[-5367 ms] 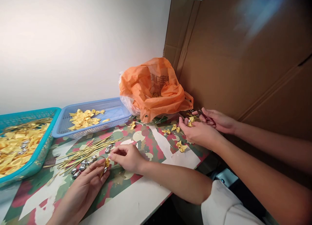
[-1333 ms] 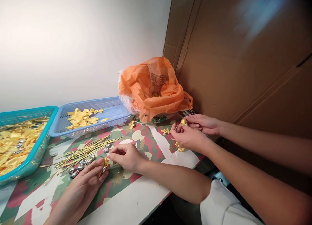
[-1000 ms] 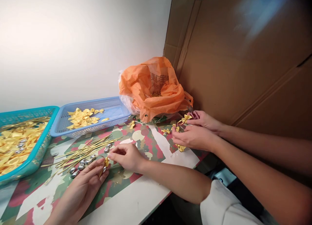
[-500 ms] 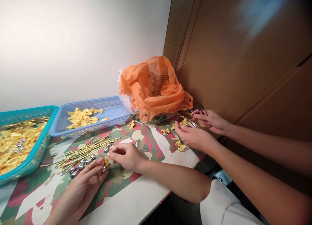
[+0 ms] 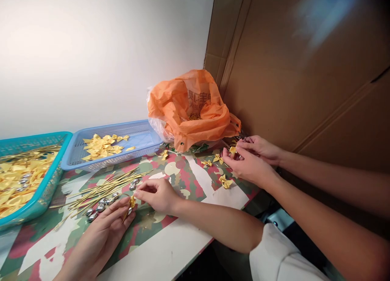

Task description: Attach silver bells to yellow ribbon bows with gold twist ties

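My left hand is closed around a small yellow ribbon bow with a silver bell against it. From the other side my right hand pinches the bow's edge between thumb and fingertips; any wire in that pinch is too small to see. Just beyond my left fingers lie several loose silver bells. A spread bundle of gold twist ties rests on the patterned table cover behind them.
A teal basket of yellow bows stands left, beside a blue basket with more bows. An orange plastic bag sits at the back. At right, a co-worker's hands work on a bow near several finished-looking bows and a cardboard wall.
My hands and the bow between them stay almost still. The co-worker's hands have shifted slightly right and closer together around their bow; one more bow shows on the table beside them.
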Demonstrator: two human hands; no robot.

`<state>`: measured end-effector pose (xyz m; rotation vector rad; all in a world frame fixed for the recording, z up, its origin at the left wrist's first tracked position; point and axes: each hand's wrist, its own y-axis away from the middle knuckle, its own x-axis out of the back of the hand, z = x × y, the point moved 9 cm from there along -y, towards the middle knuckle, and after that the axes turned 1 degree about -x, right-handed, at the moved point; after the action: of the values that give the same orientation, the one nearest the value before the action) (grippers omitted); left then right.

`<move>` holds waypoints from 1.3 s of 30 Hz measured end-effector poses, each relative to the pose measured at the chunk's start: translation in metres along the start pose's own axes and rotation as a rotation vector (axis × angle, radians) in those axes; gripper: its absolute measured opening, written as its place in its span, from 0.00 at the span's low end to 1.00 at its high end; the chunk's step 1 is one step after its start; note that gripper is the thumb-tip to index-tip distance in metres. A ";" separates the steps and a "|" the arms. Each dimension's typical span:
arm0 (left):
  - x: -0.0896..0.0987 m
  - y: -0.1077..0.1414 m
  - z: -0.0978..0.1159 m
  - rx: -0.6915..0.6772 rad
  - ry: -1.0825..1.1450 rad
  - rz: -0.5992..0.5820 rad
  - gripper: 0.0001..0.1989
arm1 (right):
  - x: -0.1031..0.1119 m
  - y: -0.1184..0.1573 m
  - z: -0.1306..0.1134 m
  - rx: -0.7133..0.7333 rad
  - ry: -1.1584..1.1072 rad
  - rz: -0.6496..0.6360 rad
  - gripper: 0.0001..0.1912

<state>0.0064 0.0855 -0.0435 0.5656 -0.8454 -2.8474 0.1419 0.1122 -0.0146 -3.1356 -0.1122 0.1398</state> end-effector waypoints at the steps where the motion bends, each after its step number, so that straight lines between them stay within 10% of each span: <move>1: 0.000 -0.001 -0.001 0.001 -0.002 -0.005 0.20 | 0.000 0.000 0.000 0.002 -0.002 -0.001 0.13; 39: -0.001 -0.003 0.002 0.013 0.026 -0.054 0.10 | 0.000 0.000 0.002 0.003 0.007 -0.005 0.06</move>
<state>0.0068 0.0894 -0.0438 0.6348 -0.8581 -2.8784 0.1419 0.1125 -0.0168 -3.1322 -0.1193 0.1286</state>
